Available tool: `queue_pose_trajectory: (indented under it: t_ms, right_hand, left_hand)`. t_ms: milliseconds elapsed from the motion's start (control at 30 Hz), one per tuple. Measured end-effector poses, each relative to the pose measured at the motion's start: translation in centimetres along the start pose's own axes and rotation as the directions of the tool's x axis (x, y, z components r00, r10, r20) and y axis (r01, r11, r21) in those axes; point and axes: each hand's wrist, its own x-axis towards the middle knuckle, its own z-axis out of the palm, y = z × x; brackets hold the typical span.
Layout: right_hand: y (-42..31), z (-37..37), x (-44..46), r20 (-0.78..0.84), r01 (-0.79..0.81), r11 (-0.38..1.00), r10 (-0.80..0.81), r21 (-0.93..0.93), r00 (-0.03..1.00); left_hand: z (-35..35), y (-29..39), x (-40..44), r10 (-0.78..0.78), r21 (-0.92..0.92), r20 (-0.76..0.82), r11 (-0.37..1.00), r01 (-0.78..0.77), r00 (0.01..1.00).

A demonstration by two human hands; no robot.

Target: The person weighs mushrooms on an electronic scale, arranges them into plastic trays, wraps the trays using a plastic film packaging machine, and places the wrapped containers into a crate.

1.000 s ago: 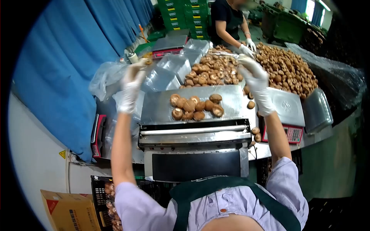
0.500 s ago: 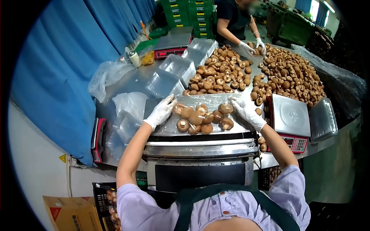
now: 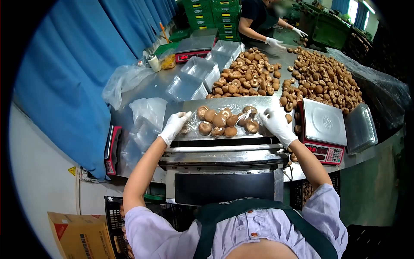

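Note:
Several brown mushrooms point(image 3: 218, 131) lie grouped under clear plastic film point(image 3: 244, 115) on the steel top of a wrapping machine point(image 3: 224, 157). At the left end of this pack, my left hand point(image 3: 174, 126), in a white glove, has its fingertips pinched on the film. My right hand point(image 3: 278, 125), gloved too, has thumb and fingers drawn together on the film at the right end. Whether a tray sits beneath these mushrooms is hard to make out.
Loose mushrooms point(image 3: 323, 80) are heaped at the back right, with another pile point(image 3: 246, 73) at centre. Scales point(image 3: 323, 123) stand right and back left. Stacked clear trays point(image 3: 185, 87) and plastic bags point(image 3: 125, 82) are at left. A co-worker's gloved hand point(image 3: 274, 42) is across the table.
The film now sits closer around the mushrooms, and my left hand has closed in from lying spread at its edge. Opposite, the co-worker's hands have moved apart, away from the mushrooms.

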Motion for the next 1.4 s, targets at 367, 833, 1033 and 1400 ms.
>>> queue_pose_trajectory:
  t_ms: [367,833,1033,1400]
  right_hand:
    - [-1.8,-0.6,-6.4,-0.126,0.12,0.963,-0.091,0.241,0.988]
    - [-1.8,2.5,-26.0,0.302,-0.255,0.903,0.151,0.346,0.941]
    - [-0.8,0.5,-24.8,0.401,-0.33,0.878,0.179,0.347,0.898]
    - [1.5,-1.6,-27.7,0.499,-0.044,0.981,0.135,-0.19,0.856]
  left_hand:
    - [3.2,-3.4,-3.7,0.237,-0.214,-0.168,0.939,-0.27,0.957]
    - [8.6,-17.2,-21.3,-0.172,-0.298,-0.171,0.948,0.116,0.97]
    - [9.3,-16.9,-21.7,-0.126,-0.18,-0.291,0.981,0.076,0.948]
    - [11.2,-18.2,-26.4,-0.131,0.637,-0.155,0.744,0.201,0.979]
